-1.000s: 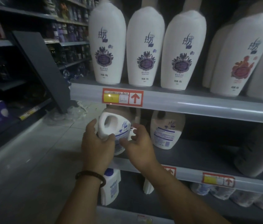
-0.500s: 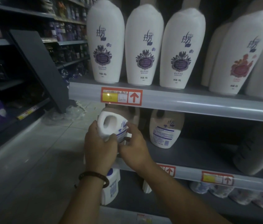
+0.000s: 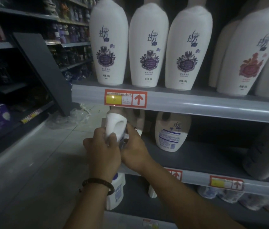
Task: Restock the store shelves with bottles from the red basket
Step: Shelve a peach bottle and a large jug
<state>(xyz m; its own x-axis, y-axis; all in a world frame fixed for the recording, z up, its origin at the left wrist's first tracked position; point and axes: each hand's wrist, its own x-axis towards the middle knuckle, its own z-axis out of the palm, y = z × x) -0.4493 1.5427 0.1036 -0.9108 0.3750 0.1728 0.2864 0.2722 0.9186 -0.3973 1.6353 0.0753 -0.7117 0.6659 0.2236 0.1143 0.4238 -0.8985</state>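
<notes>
1. Left hand (image 3: 103,156) closed round the lower body of the white handled bottle (image 3: 114,125); probably bearing most of the weight.
2. Right hand (image 3: 134,150) gripping the same bottle from its right side, fingers curled against the label; most likely there to steer and turn it to face forward.
3. Bottle held at the front left corner of the middle shelf (image 3: 204,156), about upright, handle opening toward the camera, top just under the upper shelf rail (image 3: 196,105). Base hidden behind the hands, so impossible to tell whether already standing on the shelf.
4. Step in hand, as a judgement: setting this bottle into place at the left end of the row, not yet released.
5. Just behind it, dim shapes of similar bottles; further right on the same shelf, a matching jug (image 3: 172,131), label forward, apart from both hands.
6. Above, tall white bottles (image 3: 109,42) lined along the front edge of the upper shelf, with a red price tag (image 3: 125,99) on the rail below them.
7. Red basket not in view.
</notes>
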